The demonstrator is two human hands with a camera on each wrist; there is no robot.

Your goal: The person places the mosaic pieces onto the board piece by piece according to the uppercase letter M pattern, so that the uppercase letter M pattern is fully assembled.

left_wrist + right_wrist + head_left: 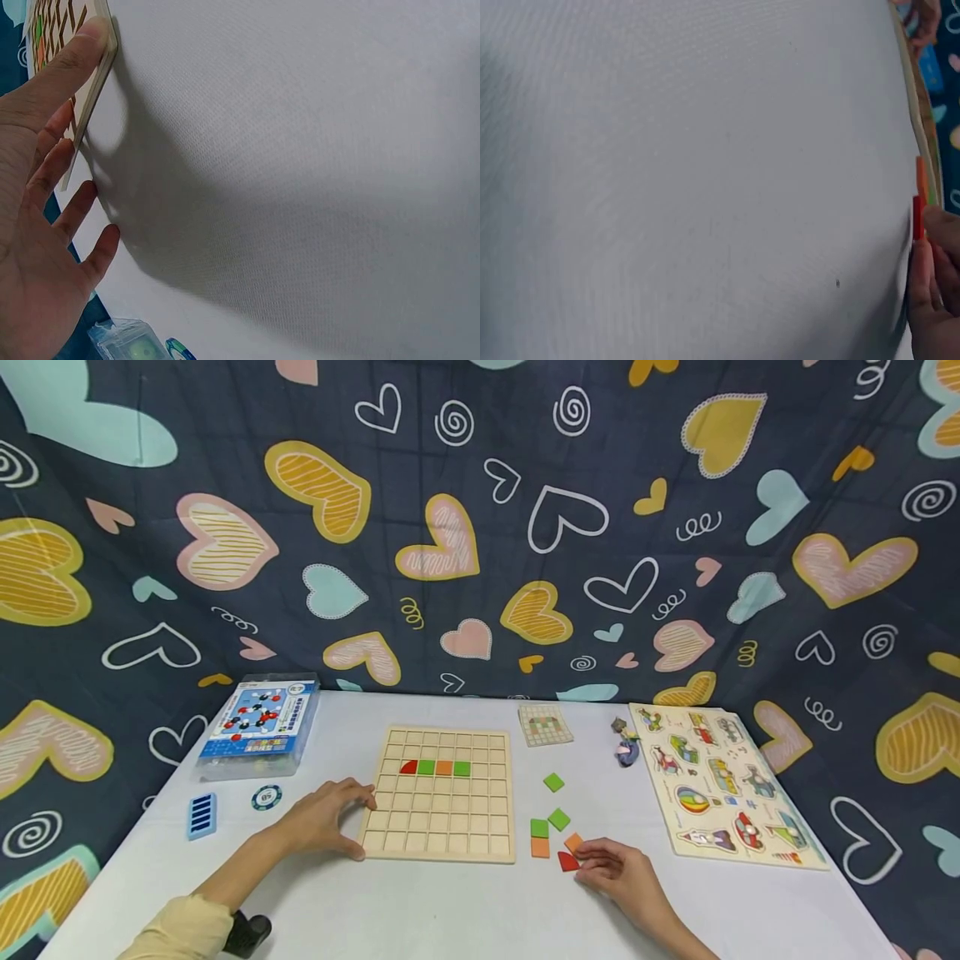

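Grid board [437,821] — on the table [450,910], a little nearer its left edge | our left hand [324,820]: fingers spread, touching the board's left edge | our right hand [625,875]: fingertips at the red tile [567,862] — whether pinching, we cannot tell

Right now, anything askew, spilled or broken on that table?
Nothing visibly spilled or broken. Slightly askew: two loose green tiles right of the grid board, turned diagonally, while the nearby green-and-orange pair sits roughly square to it. The four placed tiles form a straight row.
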